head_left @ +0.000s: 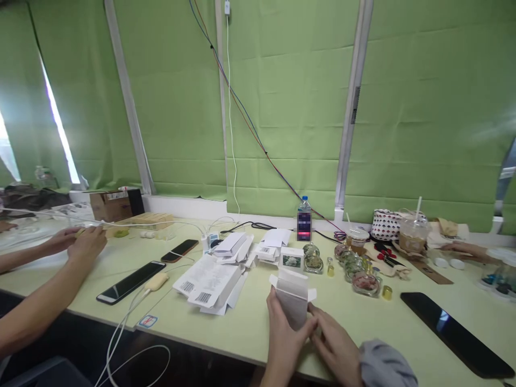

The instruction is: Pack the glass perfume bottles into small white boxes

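Observation:
A small white cardboard box [292,303] stands tilted over the table's front edge, its top flaps folded out. My left hand [281,334] is wrapped round its left side and front, thumb reaching across. At the lower right side of the box, my right hand [335,339] has its fingers closed against the cardboard; part of the fingertips is hidden. Just beyond is a finished-looking white box [292,259] with a picture on its face. Left of my hands lies a pile of flattened white cartons [213,279], some with barcodes.
Several glass bottles with dried flowers [365,283] and gold caps [387,292] stand right of centre. A black phone [455,333] lies at the right, a tablet-like device [131,282] at the left. Another person's hands [86,242] work at far left; a further hand [463,250] rests at far right.

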Demonstrator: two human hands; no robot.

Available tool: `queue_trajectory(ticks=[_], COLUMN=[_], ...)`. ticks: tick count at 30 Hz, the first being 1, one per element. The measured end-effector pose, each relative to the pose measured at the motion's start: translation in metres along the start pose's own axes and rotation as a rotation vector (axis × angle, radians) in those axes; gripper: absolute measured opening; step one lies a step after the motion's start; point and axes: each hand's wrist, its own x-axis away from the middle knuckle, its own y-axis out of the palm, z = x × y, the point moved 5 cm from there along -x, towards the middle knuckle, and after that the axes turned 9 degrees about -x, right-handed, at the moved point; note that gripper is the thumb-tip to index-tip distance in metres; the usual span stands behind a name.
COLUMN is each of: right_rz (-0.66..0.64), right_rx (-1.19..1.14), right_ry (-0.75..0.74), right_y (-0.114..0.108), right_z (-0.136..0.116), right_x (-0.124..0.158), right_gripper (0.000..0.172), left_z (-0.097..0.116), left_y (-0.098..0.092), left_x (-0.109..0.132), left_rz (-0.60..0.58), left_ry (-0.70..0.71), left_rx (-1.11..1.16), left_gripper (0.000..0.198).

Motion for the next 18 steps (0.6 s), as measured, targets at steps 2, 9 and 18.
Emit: queue_trajectory(ticks=[2,9,18], right_rz=[-0.022,-0.13,-0.192], right_rx=[-0.047,-0.139,0.053], right_ry=[-0.02,0.033,-0.103], right_y=[0.006,-0.007,0.008], right_z=[-0.005,0.007,-0.004], right_x=[0.01,0.027,0.025], right_gripper=[0.053,0.035,0.032], left_z=[-0.002,0.018,0.029], left_y=[-0.003,-0.004,0.005], left_x=[-0.008,-0.013,-0.006], left_rz=[-0.041,-0.579,-0.671], left_ry=[-0.132,-0.522,-0.514], left_rx=[0.242,1.238,1.123], left_gripper=[0.082,0.065,0.078])
